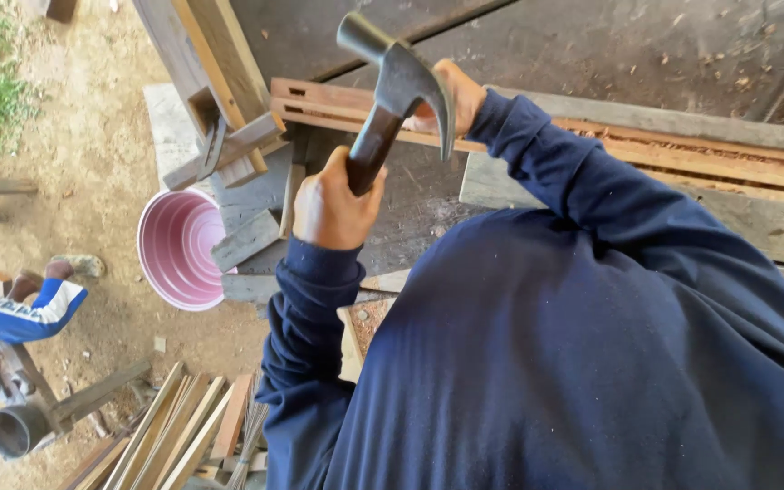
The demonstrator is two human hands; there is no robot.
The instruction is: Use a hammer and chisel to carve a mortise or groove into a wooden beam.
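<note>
My left hand grips the dark wooden handle of a claw hammer, whose black steel head is raised above the work with the claw pointing down to the right. My right hand is partly hidden behind the hammer head and rests on a long notched wooden rail that lies across rough grey planks. Both arms are in navy blue sleeves, and my navy torso fills the lower right of the view.
A pink plastic bucket stands on the dirt beside the planks. Wooden posts lean at the upper left. Loose wooden slats lie below. Another person's blue and white sleeve and a dark round can are at the left.
</note>
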